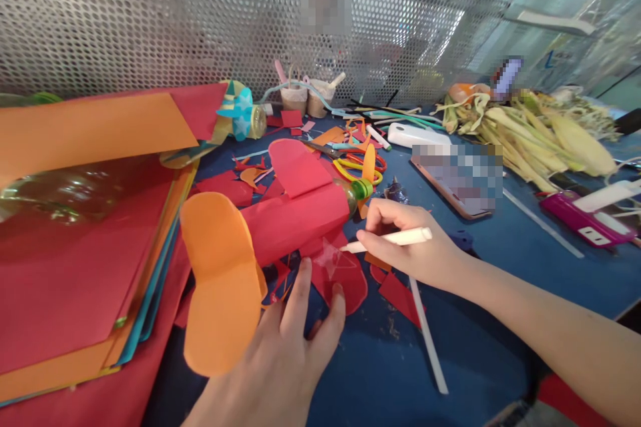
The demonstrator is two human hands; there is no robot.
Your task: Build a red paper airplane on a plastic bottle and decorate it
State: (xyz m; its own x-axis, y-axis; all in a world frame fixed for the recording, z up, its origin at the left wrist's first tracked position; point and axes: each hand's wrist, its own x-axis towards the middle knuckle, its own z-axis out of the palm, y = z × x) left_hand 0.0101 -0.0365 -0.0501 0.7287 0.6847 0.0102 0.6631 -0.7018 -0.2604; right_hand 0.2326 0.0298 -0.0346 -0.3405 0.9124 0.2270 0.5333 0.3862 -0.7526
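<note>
A bottle wrapped in red paper (295,217) lies on its side, its green cap (362,188) to the right. Rounded red paper wings stick out from it, and an orange paper piece (220,280) stands at its left end. On the near wing (353,283) a pale star (328,259) shows, with a faint outline around it. My left hand (288,340) rests with fingers spread, fingertips on that wing. In my right hand (410,240) is a white marker (395,239), its tip at the star's edge.
Stacked coloured paper sheets (75,280) and a clear plastic bottle lie left. Behind are scissors (360,165), paper scraps, a decorated bottle (240,117) and two cups (294,99). A phone (451,187), glue gun, purple power strip (585,220) and dried husks (531,133) lie right.
</note>
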